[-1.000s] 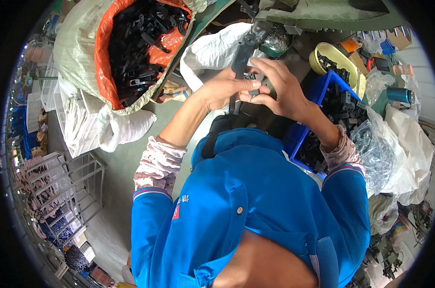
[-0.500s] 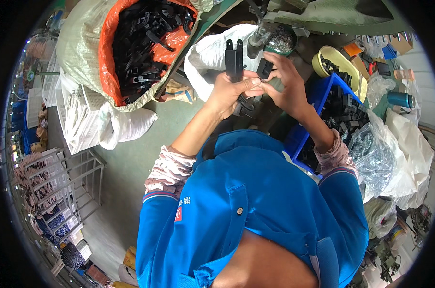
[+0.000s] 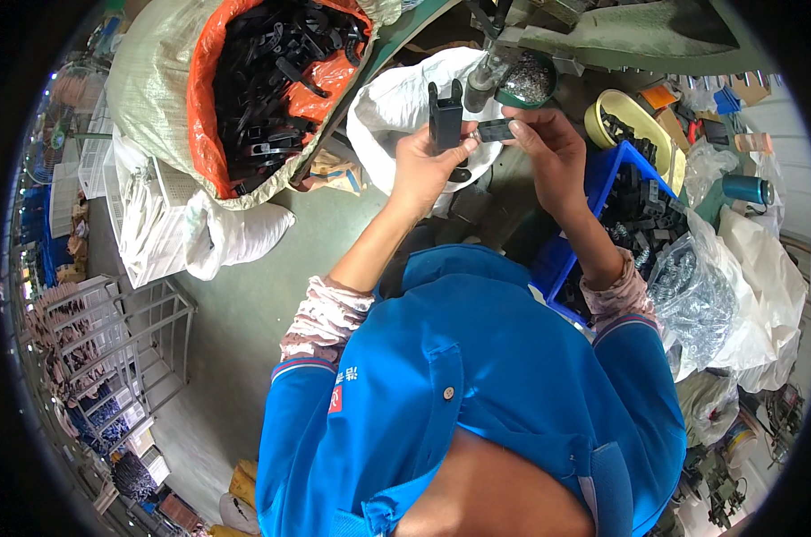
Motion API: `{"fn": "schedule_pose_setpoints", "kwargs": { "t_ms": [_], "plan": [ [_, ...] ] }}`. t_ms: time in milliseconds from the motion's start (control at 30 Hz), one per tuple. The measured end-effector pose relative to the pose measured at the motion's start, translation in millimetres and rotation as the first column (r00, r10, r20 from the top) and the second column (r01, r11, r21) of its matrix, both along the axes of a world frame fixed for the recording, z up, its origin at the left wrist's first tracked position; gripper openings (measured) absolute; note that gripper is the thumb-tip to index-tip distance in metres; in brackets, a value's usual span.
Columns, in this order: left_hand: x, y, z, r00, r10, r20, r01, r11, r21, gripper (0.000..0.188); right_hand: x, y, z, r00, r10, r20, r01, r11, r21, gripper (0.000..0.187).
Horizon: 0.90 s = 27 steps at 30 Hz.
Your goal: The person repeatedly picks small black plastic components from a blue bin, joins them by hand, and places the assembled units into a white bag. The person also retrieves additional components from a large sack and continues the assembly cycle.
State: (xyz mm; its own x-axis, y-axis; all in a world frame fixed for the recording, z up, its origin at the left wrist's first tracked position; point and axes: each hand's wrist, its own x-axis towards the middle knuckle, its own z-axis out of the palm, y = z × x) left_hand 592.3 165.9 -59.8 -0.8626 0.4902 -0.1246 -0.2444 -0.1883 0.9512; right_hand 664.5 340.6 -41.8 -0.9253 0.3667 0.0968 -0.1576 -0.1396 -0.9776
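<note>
My left hand [image 3: 420, 168] is closed around a long black plastic part [image 3: 445, 121], held upright with its two-pronged end pointing away from me. Between the thumb and fingers of my right hand [image 3: 553, 157] is a small black block-shaped piece [image 3: 495, 131]. The small piece lies level just right of the long part, its left end close to my left fingertips; whether the two parts touch I cannot tell. Both hands are in front of a white sack [image 3: 378, 112] with an open mouth. Above the small piece is a grey metal machine post [image 3: 482, 88].
An orange-lined sack [image 3: 204, 107] full of black parts stands at the far left. To the right are a blue crate [image 3: 562, 259] and a yellow basin [image 3: 591, 116], both with black pieces. A bag of springs [image 3: 692, 286] lies beside them. A bowl of small metal bits [image 3: 526, 80] sits near the post.
My right hand has moved slightly right and turned the small piece from upright to level. My left hand has tilted the long part a little and shifted slightly right.
</note>
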Motion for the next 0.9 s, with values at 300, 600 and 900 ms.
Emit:
{"fn": "schedule_pose_setpoints", "kwargs": {
  "t_ms": [300,600,900],
  "plan": [
    [-11.9,2.2,-0.7,0.974,0.011,-0.225,-0.037,0.993,-0.109,0.021,7.0,4.1,-2.4,0.989,0.06,0.135,-0.045,0.993,-0.113,0.03],
    [-11.9,13.2,-8.5,0.978,0.001,-0.209,-0.031,0.989,-0.142,0.019,8.2,13.8,-13.5,0.978,0.063,0.199,-0.007,0.963,-0.269,0.035],
    [-9.2,18.6,-5.9,1.0,-0.029,0.012,0.03,0.997,-0.073,0.018,11.1,9.1,-30.5,0.998,-0.067,0.005,0.067,0.998,-0.001,0.028]
  ]
}}
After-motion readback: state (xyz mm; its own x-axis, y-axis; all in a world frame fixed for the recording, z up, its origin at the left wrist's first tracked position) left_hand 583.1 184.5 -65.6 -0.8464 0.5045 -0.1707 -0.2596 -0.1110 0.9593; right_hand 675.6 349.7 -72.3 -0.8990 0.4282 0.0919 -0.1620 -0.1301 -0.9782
